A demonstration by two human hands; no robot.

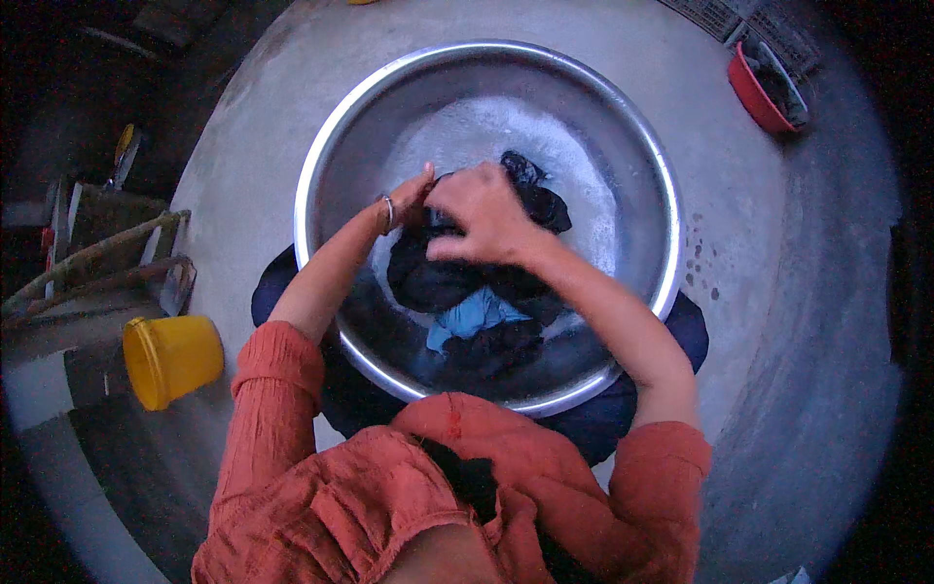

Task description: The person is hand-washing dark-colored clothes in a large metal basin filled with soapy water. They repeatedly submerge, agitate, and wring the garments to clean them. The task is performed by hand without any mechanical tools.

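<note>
A wide metal basin point(321, 165) stands in front of me, between my legs, with a wet, whitish bottom. In it lies a heap of wet black cloth point(413, 277), with a light blue cloth point(479, 317) showing at its near side. My left hand point(413, 195), a bangle at its wrist, is closed on a fold of the black cloth; its fingers are partly hidden. Over the heap, my right hand point(484, 216) reaches across beside the left, slightly blurred, its thumb spread apart from the bent fingers. Black cloth shows beneath it.
A yellow bucket point(175, 360) lies tipped on the left. Behind it are long wooden-handled tools point(97, 253). At the far right, a red tub point(762, 92) holds dark things, near a grating point(710, 15). Wet spots point(696, 258) mark the concrete floor right of the basin.
</note>
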